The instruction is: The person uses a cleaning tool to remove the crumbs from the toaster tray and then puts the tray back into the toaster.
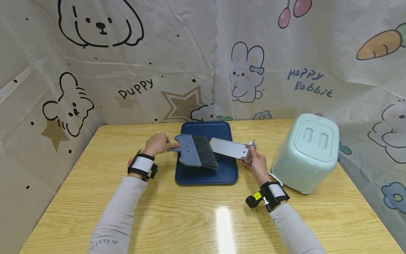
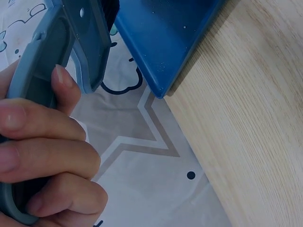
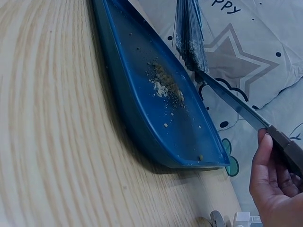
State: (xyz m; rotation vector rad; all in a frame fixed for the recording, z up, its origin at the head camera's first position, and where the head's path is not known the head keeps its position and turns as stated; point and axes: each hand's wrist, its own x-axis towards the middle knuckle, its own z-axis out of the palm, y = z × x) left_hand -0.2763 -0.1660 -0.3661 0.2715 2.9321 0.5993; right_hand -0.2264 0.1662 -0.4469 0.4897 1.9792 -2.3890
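My left hand, at nine o'clock of blue tray, grips grey brush, fingers curled round handle, bristles above tray; white panel, at three, pinched in my right hand; mint appliance farther out.

Walls: creased off-white printed fabric sheeting, behind and both sides.
Left prints: black-outlined puppy head, solid tan star, black "puppy" lettering.
Right prints: bow-wearing white rabbit, orange carrot, blue "Happy Rabbit" lettering.
Table: pale yellow wood-grain top.
Light: elongated white glare on the table.
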